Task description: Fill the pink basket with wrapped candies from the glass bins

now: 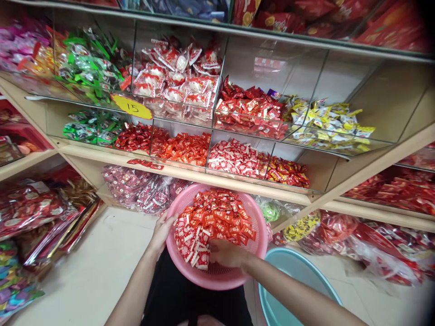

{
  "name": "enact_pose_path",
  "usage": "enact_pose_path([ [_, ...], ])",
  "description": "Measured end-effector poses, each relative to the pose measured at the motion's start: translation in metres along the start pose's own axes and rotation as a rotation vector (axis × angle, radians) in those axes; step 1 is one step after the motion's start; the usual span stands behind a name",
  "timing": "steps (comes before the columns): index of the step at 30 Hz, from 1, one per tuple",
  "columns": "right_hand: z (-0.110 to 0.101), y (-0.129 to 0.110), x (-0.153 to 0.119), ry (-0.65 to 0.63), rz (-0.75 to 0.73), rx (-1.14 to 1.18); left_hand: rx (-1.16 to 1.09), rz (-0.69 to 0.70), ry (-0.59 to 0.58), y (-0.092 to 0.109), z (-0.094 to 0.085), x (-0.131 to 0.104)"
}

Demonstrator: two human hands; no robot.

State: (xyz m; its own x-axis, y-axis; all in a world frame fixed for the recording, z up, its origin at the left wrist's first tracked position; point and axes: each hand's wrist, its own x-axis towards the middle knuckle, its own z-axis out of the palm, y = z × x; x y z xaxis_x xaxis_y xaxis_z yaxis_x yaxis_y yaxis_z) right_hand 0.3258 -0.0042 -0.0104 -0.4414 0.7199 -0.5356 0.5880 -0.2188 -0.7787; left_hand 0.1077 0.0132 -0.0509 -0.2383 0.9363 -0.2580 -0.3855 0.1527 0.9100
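A pink plastic basket [217, 283] sits over my lap, with two kinds of wrapped candies lying in it. Orange-red candies [226, 217] fill the far and right part, and red-and-white candies [192, 242] the left. My left hand [163, 233] grips the basket's left rim, thumb on the upper edge. Inside the basket, my right hand [226, 253] is down at the near edge of the red-and-white candies, its fingers curled in against them. Its fingertips are partly hidden. Bare basket mesh shows beneath that hand.
Ahead stands a shelf [190, 170] with clear-walled bins of wrapped candies and a yellow price tag [132, 107] marked 15. A light-blue basin [306, 271] is on the floor at right. Bagged candies [142, 190] lie under the shelf, and more bags [34, 208] at left.
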Motion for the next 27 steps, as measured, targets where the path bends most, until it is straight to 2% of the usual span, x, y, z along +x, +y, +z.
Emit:
enact_pose_path([
  [2, -0.005, 0.005, -0.015, 0.073, -0.121, -0.077, 0.001, 0.001, -0.001, 0.001, 0.000, -0.001],
  [3, -0.008, 0.011, -0.024, 0.159, -0.193, -0.102, 0.002, 0.003, -0.002, 0.002, 0.000, -0.001],
  [5, -0.017, 0.029, -0.042, 0.410, -0.337, -0.098, 0.007, 0.006, -0.004, 0.004, 0.001, -0.003],
  [7, -0.027, 0.053, -0.057, 0.719, -0.429, -0.069, 0.028, 0.004, -0.005, 0.007, 0.001, -0.003],
  [9, -0.032, 0.075, -0.067, 1.008, -0.408, 0.046, 0.045, 0.009, -0.008, 0.009, 0.000, -0.004],
  [10, -0.032, 0.084, -0.070, 1.089, -0.352, 0.172, 0.052, 0.010, -0.011, 0.011, 0.000, -0.004],
  [11, -0.029, 0.090, -0.072, 1.103, -0.277, 0.340, 0.056, 0.003, -0.014, 0.012, 0.000, -0.004],
  [12, -0.024, 0.092, -0.073, 1.043, -0.201, 0.528, 0.055, -0.011, -0.021, 0.013, 0.000, -0.004],
  [15, -0.004, 0.084, -0.074, 0.653, -0.067, 1.015, 0.018, -0.061, -0.068, 0.016, -0.001, -0.005],
  [18, 0.010, 0.066, -0.076, 0.348, -0.013, 1.219, -0.005, -0.077, -0.095, 0.020, -0.001, -0.008],
  [21, 0.010, 0.055, -0.081, 0.213, 0.012, 1.249, -0.003, -0.074, -0.097, 0.024, 0.000, -0.010],
  [27, 0.009, 0.060, -0.079, 0.124, -0.022, 1.242, 0.004, -0.074, -0.080, 0.029, 0.003, -0.016],
])
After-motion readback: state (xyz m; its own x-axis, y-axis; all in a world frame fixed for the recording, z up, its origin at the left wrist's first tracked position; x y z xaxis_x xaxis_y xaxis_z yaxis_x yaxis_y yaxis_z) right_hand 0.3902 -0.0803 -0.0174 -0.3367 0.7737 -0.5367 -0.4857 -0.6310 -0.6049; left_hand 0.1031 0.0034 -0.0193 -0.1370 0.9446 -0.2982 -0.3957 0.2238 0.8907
